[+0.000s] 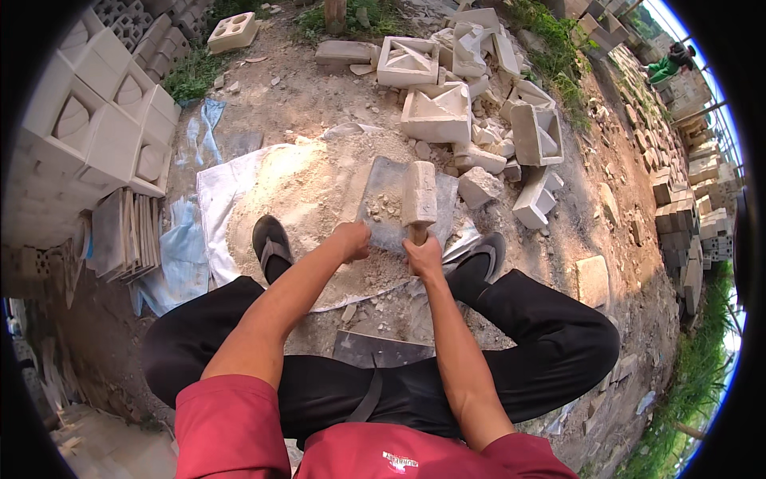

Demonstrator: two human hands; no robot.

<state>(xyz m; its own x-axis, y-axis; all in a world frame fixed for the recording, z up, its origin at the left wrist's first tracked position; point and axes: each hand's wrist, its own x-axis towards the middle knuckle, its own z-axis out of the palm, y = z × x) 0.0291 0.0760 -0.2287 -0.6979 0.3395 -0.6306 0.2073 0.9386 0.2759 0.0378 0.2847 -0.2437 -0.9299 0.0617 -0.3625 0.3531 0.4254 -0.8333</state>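
My right hand (424, 257) is wrapped round the short handle of a mallet (419, 194), whose blocky, dust-coated head points away from me. The head stands over the right part of a flat grey slab (381, 177) strewn with pale crumbs and small lumps. At the slab's near left edge, my left hand (352, 241) is closed; whatever its fingers hold, if anything, is hidden. Both hands are between my feet. Under and around the slab, pale crushed rubble (295, 188) covers a white sheet (214, 209).
Broken cream vent blocks (437, 112) and rubble lie beyond the slab to the right. Whole patterned blocks (108, 120) are stacked at left, above upright thin boards (128, 237). A blue sheet (183, 251) lies beside them. At far right, a person (672, 64) is near block stacks.
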